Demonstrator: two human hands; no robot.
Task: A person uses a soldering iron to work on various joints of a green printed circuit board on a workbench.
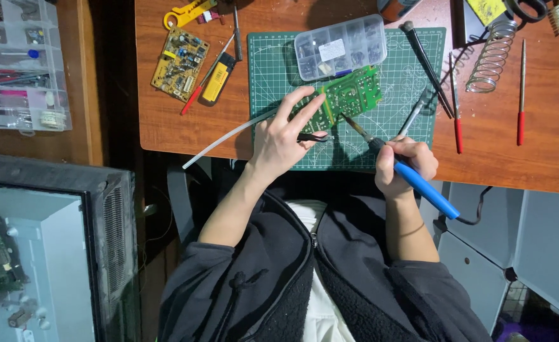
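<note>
At the far left a clear plastic compartment organiser [19, 63] sits on a dark wooden surface, and nearer the camera an opened grey appliance casing [45, 253] shows its metal back; on the brown wooden desk [533, 158] a yellow printed circuit board [180, 63] lies flat beside a yellow-handled tool [218, 79] and a red-tipped probe [194, 100]; a white flexible tube [222, 136] runs from the near desk edge toward the middle. The left hand [279, 142] rests on the green cutting mat [273, 76], its fingers spread and pressing the near left end of a green printed circuit board [346, 96], which stands tilted on the mat; a dark slim tool [311, 136] sits under the thumb, though whether it is pinched cannot be told. A clear lidded parts box [340, 45] lies just beyond the board. The right hand [406, 164] is clenched around a blue-handled soldering iron [419, 183], its metal tip touching the near edge of the green board; a black cord leaves the handle at the right. Further right lie black-handled screwdrivers [426, 60], metal tweezers [416, 114], a coiled metal spring stand [492, 57] and two red-handled thin tools [520, 95].
</note>
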